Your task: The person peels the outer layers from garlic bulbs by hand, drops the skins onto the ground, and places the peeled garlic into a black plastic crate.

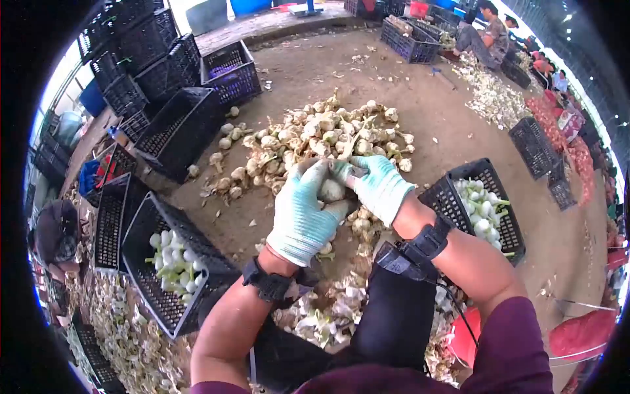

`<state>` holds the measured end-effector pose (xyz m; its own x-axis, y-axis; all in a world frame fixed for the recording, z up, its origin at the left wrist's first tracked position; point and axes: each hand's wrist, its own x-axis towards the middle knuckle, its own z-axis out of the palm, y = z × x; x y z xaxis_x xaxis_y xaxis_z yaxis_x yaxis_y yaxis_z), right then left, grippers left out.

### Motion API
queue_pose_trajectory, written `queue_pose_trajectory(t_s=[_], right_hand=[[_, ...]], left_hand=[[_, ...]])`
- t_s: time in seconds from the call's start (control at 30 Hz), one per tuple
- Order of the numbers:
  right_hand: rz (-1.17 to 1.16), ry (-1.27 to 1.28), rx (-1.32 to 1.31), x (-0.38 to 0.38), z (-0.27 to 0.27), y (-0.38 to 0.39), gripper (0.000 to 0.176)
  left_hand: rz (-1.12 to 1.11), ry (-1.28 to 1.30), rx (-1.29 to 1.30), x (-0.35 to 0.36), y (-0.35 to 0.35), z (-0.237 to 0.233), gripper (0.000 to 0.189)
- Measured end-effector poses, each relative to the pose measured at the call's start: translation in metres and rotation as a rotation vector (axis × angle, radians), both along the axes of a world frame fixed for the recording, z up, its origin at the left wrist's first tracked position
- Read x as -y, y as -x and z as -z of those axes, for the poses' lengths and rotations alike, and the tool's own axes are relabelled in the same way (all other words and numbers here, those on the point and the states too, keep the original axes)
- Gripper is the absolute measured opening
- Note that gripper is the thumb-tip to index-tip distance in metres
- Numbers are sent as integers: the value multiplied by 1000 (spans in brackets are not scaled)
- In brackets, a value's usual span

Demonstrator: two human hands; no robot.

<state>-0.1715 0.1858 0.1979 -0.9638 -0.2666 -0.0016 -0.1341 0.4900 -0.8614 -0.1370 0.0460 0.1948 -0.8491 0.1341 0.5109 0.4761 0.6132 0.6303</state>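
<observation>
one garlic bulb [333,190], held up between left hand [300,217] and right hand [380,185], both in pale striped gloves. left hand: partly closed, fingers and thumb curled around the bulb from the side. right hand: fingertips bent in and closed on its upper right side; cannot tell whether they pinch skin or stem.

surroundings: heap of untrimmed garlic [321,128] on the bare floor [453,125], just beyond the hands. to the left of the hands, a black mesh crate [146,282] with cleaned white bulbs [172,256]; to the right, a second crate [514,226] with more cleaned bulbs [482,205]. loose skins [335,312] lie nearer the body, below the hands.

judgement: step in hand looks like stripping the outer skin. the next pull calls for a steady left cradle and a firm right pinch on loose skin, without bruising the cloves.
</observation>
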Motion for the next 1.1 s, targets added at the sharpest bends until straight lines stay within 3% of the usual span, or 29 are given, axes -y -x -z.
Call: queue_pose_trajectory(t_s=[0.07,0.13,0.2,0.27,0.3,0.33,0.4,0.47,0.53,0.63,0.73,0.8,0.87,0.93,1.0,1.07,1.1], right_hand=[[-127,-62,-194,5,-9,-31,28],[-49,37,-124,10,-4,-66,23],[-61,416,140,9,6,-97,23],[-152,-28,-466,1,15,-126,26],[-81,362,-32,7,25,-135,28],[-77,203,-306,8,31,-143,26],[147,366,175,9,35,-154,26],[115,362,35,16,41,-159,26],[117,251,142,20,59,-152,27],[214,223,162,22,69,-157,28],[132,174,186,10,95,-155,25],[69,150,121,4,107,-156,23],[46,167,103,0,127,-153,20],[15,3,252,-7,136,-146,17],[69,-58,152,-9,146,-150,14],[140,-93,129,-12,151,-152,12],[234,-11,134,-13,156,-154,10]], left_hand=[[-43,-109,22,7,-36,-4,48],[-51,-144,7,13,-69,-4,51],[-41,-182,42,17,-91,5,48],[3,-519,314,27,-108,15,46],[-18,-505,291,26,-116,20,44],[6,-387,193,27,-123,23,45],[-7,-264,93,27,-127,36,47],[18,-317,184,23,-132,46,48],[24,-212,145,18,-132,60,49],[39,-225,286,15,-128,79,51],[48,-177,354,14,-127,107,48],[76,-312,500,13,-128,119,48],[85,-231,554,11,-125,130,49],[132,-535,820,7,-122,136,49],[173,-678,978,7,-121,154,51],[172,-1173,1229,7,-121,163,51],[227,-1443,1217,9,-121,166,50]])
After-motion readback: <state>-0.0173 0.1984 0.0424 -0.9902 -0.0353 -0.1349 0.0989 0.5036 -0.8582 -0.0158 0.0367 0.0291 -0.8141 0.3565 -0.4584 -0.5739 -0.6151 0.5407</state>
